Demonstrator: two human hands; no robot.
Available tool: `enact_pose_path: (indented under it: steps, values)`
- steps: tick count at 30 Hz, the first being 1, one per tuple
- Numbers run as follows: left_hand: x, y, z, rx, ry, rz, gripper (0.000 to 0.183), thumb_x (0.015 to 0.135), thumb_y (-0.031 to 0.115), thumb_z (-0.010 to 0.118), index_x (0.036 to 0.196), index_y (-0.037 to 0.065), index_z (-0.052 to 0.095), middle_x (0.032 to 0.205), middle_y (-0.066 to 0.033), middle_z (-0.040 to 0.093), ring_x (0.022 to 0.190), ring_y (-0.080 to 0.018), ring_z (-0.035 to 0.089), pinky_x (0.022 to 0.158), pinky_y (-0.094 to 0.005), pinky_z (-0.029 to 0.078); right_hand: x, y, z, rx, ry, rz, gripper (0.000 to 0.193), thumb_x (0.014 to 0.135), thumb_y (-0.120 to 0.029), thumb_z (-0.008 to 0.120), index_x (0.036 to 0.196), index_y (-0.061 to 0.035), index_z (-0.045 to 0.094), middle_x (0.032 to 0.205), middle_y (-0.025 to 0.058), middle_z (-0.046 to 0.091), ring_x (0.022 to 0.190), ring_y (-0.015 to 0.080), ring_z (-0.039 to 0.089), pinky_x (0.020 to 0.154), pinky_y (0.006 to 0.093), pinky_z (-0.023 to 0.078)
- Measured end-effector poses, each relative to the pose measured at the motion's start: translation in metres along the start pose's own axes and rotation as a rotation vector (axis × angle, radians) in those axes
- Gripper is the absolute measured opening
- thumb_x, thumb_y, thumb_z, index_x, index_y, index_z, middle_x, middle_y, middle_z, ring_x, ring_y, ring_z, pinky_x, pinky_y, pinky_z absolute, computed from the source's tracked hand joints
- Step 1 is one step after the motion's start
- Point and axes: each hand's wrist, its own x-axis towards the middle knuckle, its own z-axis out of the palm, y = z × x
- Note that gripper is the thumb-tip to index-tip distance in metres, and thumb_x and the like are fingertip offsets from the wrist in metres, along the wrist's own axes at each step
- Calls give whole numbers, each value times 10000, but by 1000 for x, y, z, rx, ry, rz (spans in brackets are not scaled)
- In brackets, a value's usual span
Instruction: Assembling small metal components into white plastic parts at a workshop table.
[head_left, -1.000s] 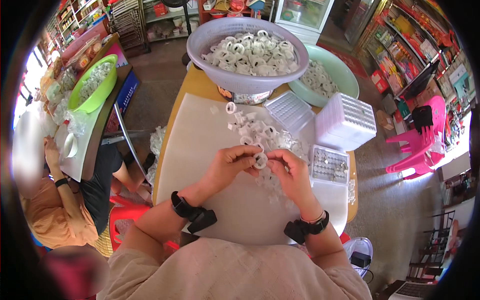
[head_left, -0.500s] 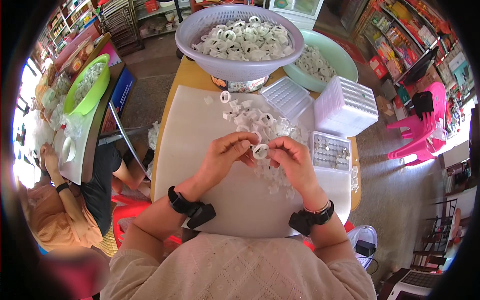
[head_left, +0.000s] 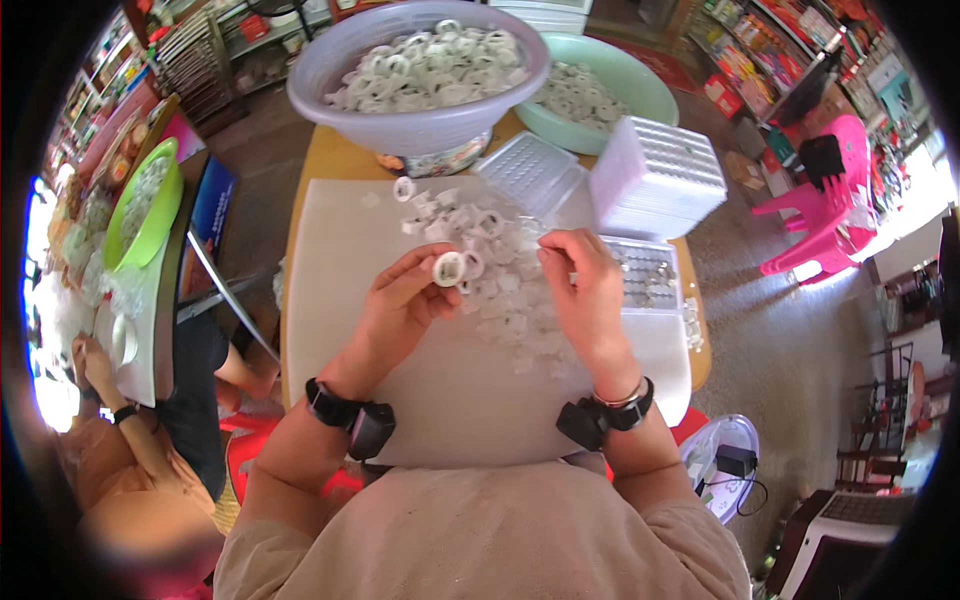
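Note:
My left hand (head_left: pixel 408 292) pinches a white plastic ring (head_left: pixel 449 268) between thumb and fingers, above the worktop. My right hand (head_left: pixel 585 285) is apart from the ring, its thumb and fingertips drawn together; whatever they may hold is too small to make out. Under and between both hands lies a loose heap of white ring-shaped plastic parts (head_left: pixel 487 222) and translucent bits. Right beside my right hand is a clear compartment tray (head_left: pixel 640 299) with small silvery pieces in it, partly hidden by the hand.
A lilac basin (head_left: pixel 400 128) heaped with white rings and a mint-green basin (head_left: pixel 640 80) stand at the back. Stacked clear trays (head_left: pixel 655 185) rise at the right, beside a single tray (head_left: pixel 530 175). At left, another person's hands (head_left: pixel 95 365) rest near a lime-green basin (head_left: pixel 170 195).
My right hand has parted from the ring and moved toward the compartment tray. The left hand keeps the ring, a little farther left. The whole view has shifted.

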Motion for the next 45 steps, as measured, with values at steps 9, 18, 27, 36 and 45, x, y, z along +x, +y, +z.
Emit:
enact_pose_path:
  steps: [9, 18, 27, 36, 45]
  values:
    - [-1, -3, 4, 16, -71, -27, 316, 978, 158, 492, 1232, -29, 518, 1063, -89, 614, 845, -149, 634, 718, -241, 542, -9, 7, 6, -200, -269, -249, 112, 758, -12, 645, 868, -35, 646, 829, 112, 641, 793, 312, 596, 706, 389, 482]
    - [-3, -4, 6, 10, -54, -35, 289, 958, 114, 527, 1211, -25, 537, 1063, -75, 612, 845, -145, 640, 745, -245, 545, 5, 17, -70, -484, 97, 36, 66, 826, -96, 593, 800, -48, 630, 772, 125, 618, 744, 334, 614, 639, 433, 483]
    - [-3, -3, 5, 37, -108, -94, 280, 959, 105, 528, 1210, -18, 541, 1015, -55, 620, 842, -135, 642, 737, -240, 544, 0, 52, -73, -695, 17, 169, 132, 819, -155, 601, 813, -43, 672, 799, 147, 635, 777, 335, 614, 695, 426, 474]
    - [-2, -4, 10, -9, -68, -133, 335, 973, 86, 472, 1282, -45, 478, 1071, -93, 606, 879, -137, 612, 758, -234, 529, -1, 38, -70, -409, 2, 174, 76, 791, -98, 640, 795, -22, 644, 763, 114, 637, 676, 266, 619, 613, 372, 482]
    - [-3, -8, -3, -93, -243, -213, 328, 980, 129, 494, 1266, -29, 485, 1042, -95, 620, 878, -168, 636, 771, -276, 542, -12, -52, -13, 185, -205, 11, 78, 769, 21, 672, 788, -15, 605, 763, 71, 593, 646, 167, 609, 549, 283, 472]
